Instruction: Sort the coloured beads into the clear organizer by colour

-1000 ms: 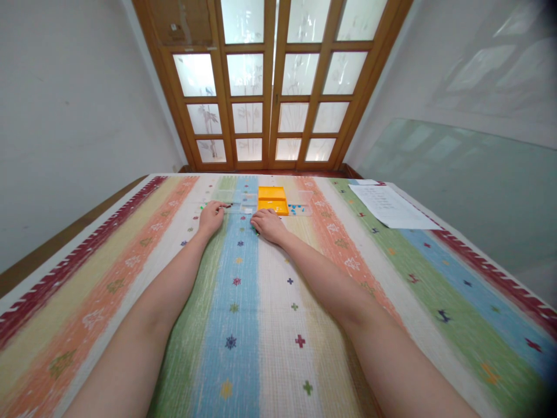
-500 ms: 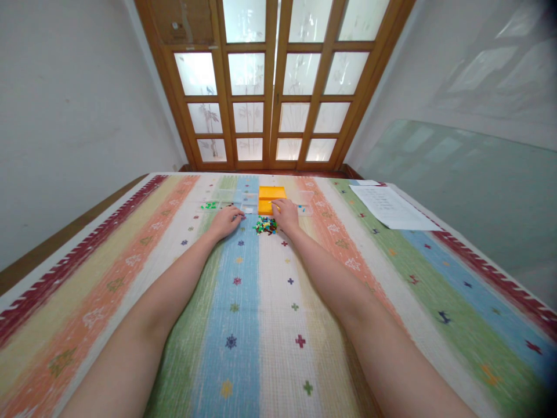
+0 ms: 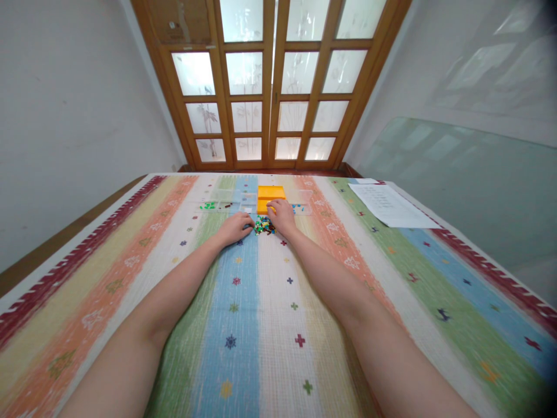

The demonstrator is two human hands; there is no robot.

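Observation:
A pile of tiny mixed-colour pieces (image 3: 264, 225) lies on the striped cloth; their exact kind is too small to make out. At its left edge is my left hand (image 3: 235, 228), fingers bent and slightly apart, with nothing visible in them. My right hand (image 3: 282, 217) hovers at the pile's upper right, its bent fingers apart from the thumb and overlapping the near part of a yellow tray (image 3: 271, 191). Clear compartment trays flank the yellow one. Green pieces (image 3: 208, 205) and a few brown pieces (image 3: 227, 205) sit on the left, blue pieces (image 3: 298, 208) on the right.
Printed paper sheets (image 3: 391, 204) lie on the right of the table. The striped tablecloth (image 3: 270, 325) covers the tabletop. Beyond the far edge stand wooden doors (image 3: 272, 98) with glass panes, and a glass panel (image 3: 470, 174) leans along the right wall.
My left hand has moved right and nearer, from the left clear tray to the pile's edge, uncovering the brown pieces. My right hand has shifted slightly left, showing more blue pieces.

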